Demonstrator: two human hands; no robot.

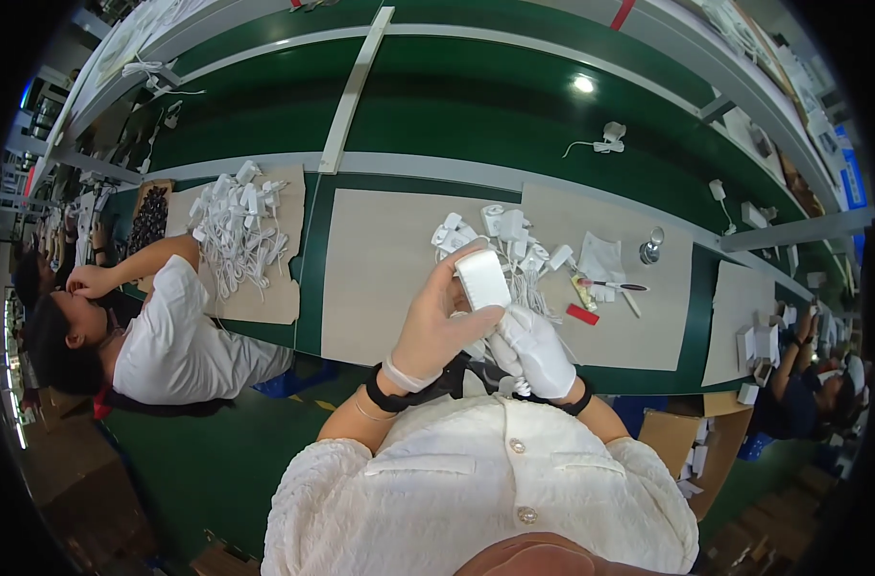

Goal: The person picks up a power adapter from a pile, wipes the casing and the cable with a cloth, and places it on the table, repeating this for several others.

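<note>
Head view, nearest first: the left hand (435, 322) has its fingers clamped on one white block (483, 280), held tilted in front of the chest, above the near part of a pale mat (380, 278) on the green desk (309, 317). The gloved right hand (538, 353) is curled just beside the block's lower end; whether its fingers close on anything, I cannot tell.

The block's smooth faces could slip if the left grip slackens, and it might then drop onto the desk edge or floor. A cord catching in the tangle beyond could drag neighbouring pieces along.

Counting outward: two hands, one block held; past them one heap of white adapters (507, 230), too knotted to number; to its right one red block (582, 314), one dark pen (629, 286), one clear packet (602, 254) and, farther out, one shiny metal-topped container (651, 246). Farther still, one corded adapter (610, 136) lies alone on the green surface behind the mat.
</note>
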